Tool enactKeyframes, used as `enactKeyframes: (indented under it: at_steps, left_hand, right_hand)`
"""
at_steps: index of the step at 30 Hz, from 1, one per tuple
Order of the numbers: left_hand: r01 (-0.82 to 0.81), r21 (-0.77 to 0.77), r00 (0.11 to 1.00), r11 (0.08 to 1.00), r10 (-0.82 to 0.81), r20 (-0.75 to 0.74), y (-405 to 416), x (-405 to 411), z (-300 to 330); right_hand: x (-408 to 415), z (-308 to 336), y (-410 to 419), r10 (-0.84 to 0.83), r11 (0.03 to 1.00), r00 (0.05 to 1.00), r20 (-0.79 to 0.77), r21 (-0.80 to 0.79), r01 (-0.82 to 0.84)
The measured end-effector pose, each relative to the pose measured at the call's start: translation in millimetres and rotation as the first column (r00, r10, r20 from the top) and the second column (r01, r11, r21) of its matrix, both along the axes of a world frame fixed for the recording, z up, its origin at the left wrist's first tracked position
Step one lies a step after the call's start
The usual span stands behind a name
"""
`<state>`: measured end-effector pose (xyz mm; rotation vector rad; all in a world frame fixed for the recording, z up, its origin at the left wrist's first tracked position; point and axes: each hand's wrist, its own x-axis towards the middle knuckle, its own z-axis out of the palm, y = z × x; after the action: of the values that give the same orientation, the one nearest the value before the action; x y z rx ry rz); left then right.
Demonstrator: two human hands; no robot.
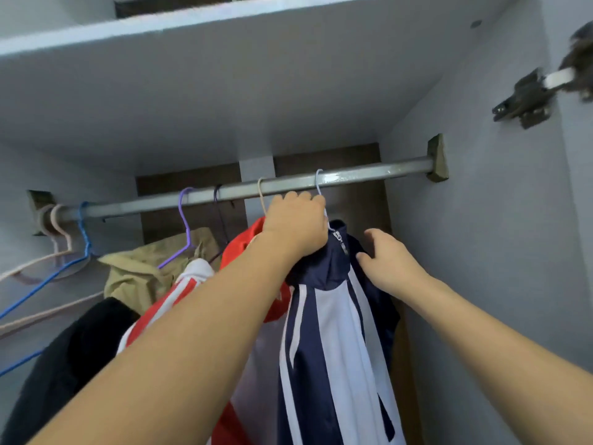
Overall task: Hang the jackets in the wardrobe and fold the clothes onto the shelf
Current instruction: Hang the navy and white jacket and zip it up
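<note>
A navy and white jacket (333,332) hangs from a pale blue hanger (318,183) hooked over the grey wardrobe rail (369,173). My left hand (296,224) grips the hanger's neck and the jacket's collar just under the rail. My right hand (386,256) rests with relaxed fingers on the jacket's right shoulder. To the left hang a red and white jacket (244,242), a khaki jacket (141,274) on a purple hanger (184,226) and a black garment (70,358).
Bare pink (61,248) and blue (84,239) hangers sit at the rail's left end. A shelf board (199,56) spans above the rail. The wardrobe's right wall (487,252) is close to the jacket, with a door hinge (523,104) high up.
</note>
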<state>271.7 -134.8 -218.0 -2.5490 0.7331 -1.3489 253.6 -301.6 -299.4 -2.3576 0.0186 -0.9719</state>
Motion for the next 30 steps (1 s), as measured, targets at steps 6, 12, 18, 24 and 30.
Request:
enactKeyframes:
  at_steps: [6, 12, 18, 24, 30]
  left_hand:
    - [0.067, -0.091, 0.977, 0.994, -0.084, -0.197, 8, -5, 45]
    - [0.096, -0.175, 0.933, 0.980, -0.150, -0.328, 27, -54, 107]
    - [-0.054, -0.118, 0.844, 0.992, -0.019, -0.537, 55, -98, 160]
    - [-0.059, -0.067, 0.771, 0.996, 0.003, -0.637, 84, -121, 182]
    - [0.133, -0.089, 0.787, 0.987, -0.160, -0.595, 94, -121, 162]
  right_hand:
    - [-43, 80, 9, -0.048, 0.998, 0.964, -0.263, -0.051, 0.035]
    - [-99, 175, 23, -0.076, 0.993, 0.888, -0.453, -0.111, 0.029]
    - [-141, 244, 42, -0.023, 0.996, 0.802, -0.598, -0.085, -0.035]
    - [-168, 264, 66, 0.046, 0.997, 0.790, -0.611, -0.021, -0.074]
    - [-200, 257, 73, -0.026, 1.000, 0.803, -0.595, -0.011, 0.024]
